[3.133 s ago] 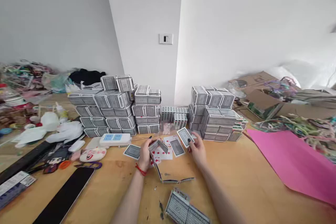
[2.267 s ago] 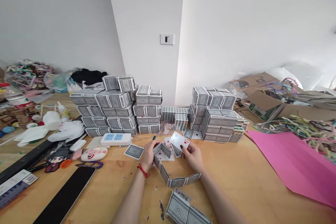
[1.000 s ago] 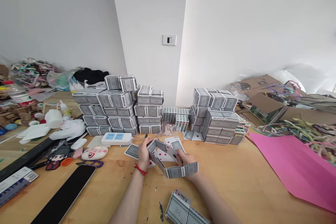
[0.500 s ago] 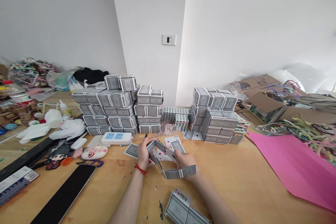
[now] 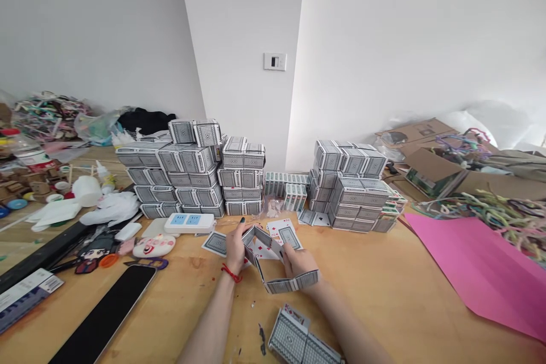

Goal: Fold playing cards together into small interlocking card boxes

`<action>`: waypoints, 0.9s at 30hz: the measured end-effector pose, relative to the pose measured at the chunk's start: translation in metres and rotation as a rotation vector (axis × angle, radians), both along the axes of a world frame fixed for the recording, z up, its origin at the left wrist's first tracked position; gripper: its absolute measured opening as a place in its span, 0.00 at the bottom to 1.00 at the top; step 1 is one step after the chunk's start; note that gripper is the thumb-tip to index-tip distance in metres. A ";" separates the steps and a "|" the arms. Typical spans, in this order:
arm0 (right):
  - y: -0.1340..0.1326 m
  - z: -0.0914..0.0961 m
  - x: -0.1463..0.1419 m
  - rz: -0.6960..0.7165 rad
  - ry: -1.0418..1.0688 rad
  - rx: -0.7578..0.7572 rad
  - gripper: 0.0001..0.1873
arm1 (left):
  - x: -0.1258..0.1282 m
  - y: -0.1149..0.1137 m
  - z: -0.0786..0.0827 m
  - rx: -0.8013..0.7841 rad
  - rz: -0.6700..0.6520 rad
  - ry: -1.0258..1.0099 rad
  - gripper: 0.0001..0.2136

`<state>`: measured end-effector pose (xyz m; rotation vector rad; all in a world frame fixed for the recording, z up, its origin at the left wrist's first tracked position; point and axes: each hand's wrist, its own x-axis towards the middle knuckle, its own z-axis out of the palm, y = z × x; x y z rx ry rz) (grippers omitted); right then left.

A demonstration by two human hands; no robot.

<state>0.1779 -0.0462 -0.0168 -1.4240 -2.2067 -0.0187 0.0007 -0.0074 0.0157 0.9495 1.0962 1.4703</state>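
Note:
Between my hands is a frame of folded playing cards (image 5: 279,285), held just above the table, with patterned card backs facing outward and an open middle. My left hand (image 5: 236,247), a red string at its wrist, grips the frame's left side. My right hand (image 5: 298,261) pinches the right side, its fingers partly hidden behind the cards. Loose playing cards (image 5: 279,229), some face up, lie on the table beyond the frame. Nearer to me is a closed block of folded cards (image 5: 294,336) with a king of diamonds showing.
Stacked card blocks stand at back left (image 5: 190,159) and back right (image 5: 360,193). A white power strip (image 5: 190,222), a phone (image 5: 106,315) and a utility knife (image 5: 147,263) lie to the left. Pink paper (image 5: 478,273), tangled cords (image 5: 490,222) and a cardboard box (image 5: 435,170) are at right.
The frame's left end and my left hand have shifted slightly right. My right hand stays nearly in place, still holding the cards.

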 end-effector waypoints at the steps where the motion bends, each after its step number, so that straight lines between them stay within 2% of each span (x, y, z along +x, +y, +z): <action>1: 0.000 0.001 0.000 0.002 0.005 -0.002 0.06 | 0.000 0.000 0.000 -0.002 -0.002 0.002 0.20; 7: -0.004 0.001 -0.007 0.061 0.018 0.023 0.05 | 0.008 -0.004 -0.002 -0.021 -0.120 0.047 0.20; 13: -0.004 0.001 -0.009 0.020 -0.047 -0.016 0.05 | 0.010 -0.005 -0.003 -0.009 -0.133 0.046 0.21; 21: -0.004 -0.003 -0.007 0.038 0.031 -0.045 0.06 | 0.007 -0.003 -0.007 0.019 -0.167 0.050 0.19; 24: -0.003 -0.003 -0.005 0.025 0.106 -0.077 0.06 | 0.008 -0.004 -0.004 0.016 -0.140 0.031 0.19; 27: 0.000 -0.002 -0.002 0.015 0.318 -0.125 0.06 | 0.009 -0.003 -0.002 -0.016 -0.097 -0.019 0.20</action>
